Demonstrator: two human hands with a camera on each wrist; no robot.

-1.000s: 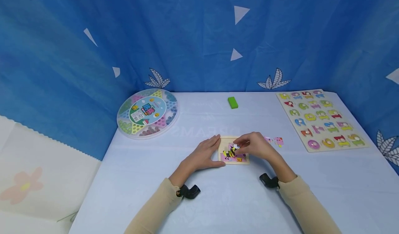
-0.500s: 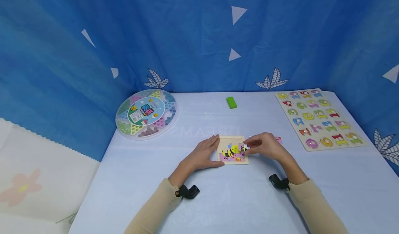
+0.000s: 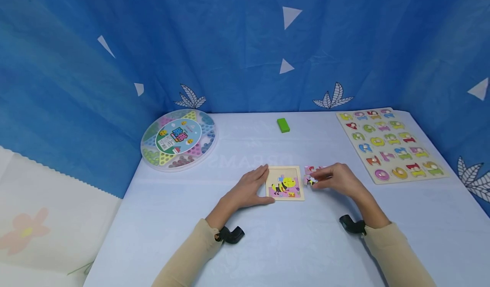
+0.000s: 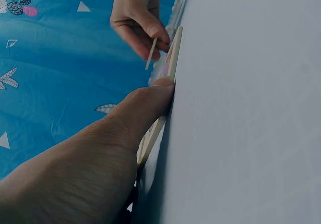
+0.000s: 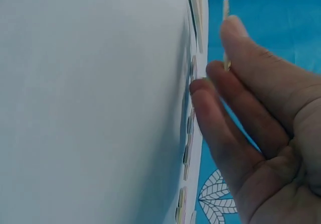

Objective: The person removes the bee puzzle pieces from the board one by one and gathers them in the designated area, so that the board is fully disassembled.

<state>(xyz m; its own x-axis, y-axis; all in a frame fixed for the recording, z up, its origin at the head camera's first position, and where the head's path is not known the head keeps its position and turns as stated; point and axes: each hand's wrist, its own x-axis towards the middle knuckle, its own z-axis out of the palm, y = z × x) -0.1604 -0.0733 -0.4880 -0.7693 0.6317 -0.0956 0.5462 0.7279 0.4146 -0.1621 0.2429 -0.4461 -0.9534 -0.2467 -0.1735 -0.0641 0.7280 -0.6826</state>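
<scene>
A small wooden jigsaw puzzle [image 3: 283,186] with a yellow-and-black bee on pink lies on the table; the upper part of its tray shows bare wood. My left hand [image 3: 250,189] holds the tray at its left side, fingers by the far corner and thumb [image 4: 163,91] against the near edge. Just right of the tray, my right hand [image 3: 338,178] pinches a jigsaw piece [image 3: 309,179] between thumb and fingertips. That piece [image 5: 225,8] stands on edge, raised off the table. Beyond it lie loose pink pieces [image 3: 313,168], partly hidden behind the right hand.
A round, lidded marble board game [image 3: 178,139] lies at the back left. Near the back edge sits a green block [image 3: 283,125]. A wooden number puzzle board [image 3: 390,146] occupies the right side. Behind the white table [image 3: 291,244] hangs a blue curtain [image 3: 229,44].
My right hand has moved right from above the puzzle to beside the tray, carrying the pinched piece. My left hand has stayed on the tray's left side.
</scene>
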